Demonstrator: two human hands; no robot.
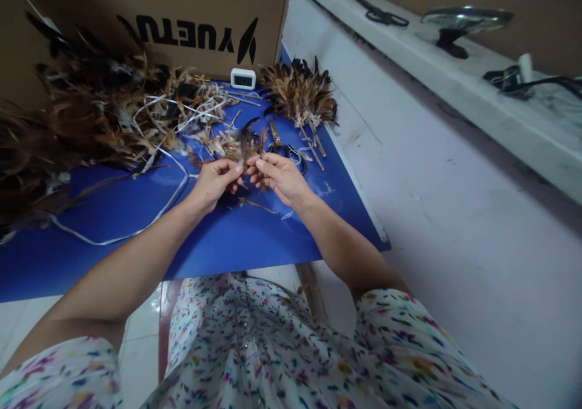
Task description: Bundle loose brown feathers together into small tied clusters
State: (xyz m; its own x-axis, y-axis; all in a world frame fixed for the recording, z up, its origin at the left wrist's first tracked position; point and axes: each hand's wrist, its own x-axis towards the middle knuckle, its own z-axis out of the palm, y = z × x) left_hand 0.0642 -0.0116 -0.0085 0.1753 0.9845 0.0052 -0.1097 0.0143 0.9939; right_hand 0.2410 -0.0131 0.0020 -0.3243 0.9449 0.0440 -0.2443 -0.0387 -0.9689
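Over the blue table (pixel 254 239), my left hand (pixel 217 182) pinches the base of a small dark and brown feather bunch (pixel 248 142). Close to it on the right, my right hand (pixel 279 176) has thumb and fingers pressed together on a thin reddish-brown feather (pixel 262 142). Just behind my right hand lie scissors (pixel 276 135) with dark handles, partly hidden by the hand. A loose thin feather (pixel 258 205) rests on the table below my hands. Pale brown feathers (pixel 222 142) are spread behind my left hand.
A large feather pile (pixel 104 112) with white ribbon (pixel 170 206) covers the left side. Tied feather bunches on sticks (pixel 302 97) lie at the back right, near a small white timer (pixel 243 79) and a cardboard box (pixel 200 9). More scissors (pixel 382 16) lie on the ledge (pixel 422 51).
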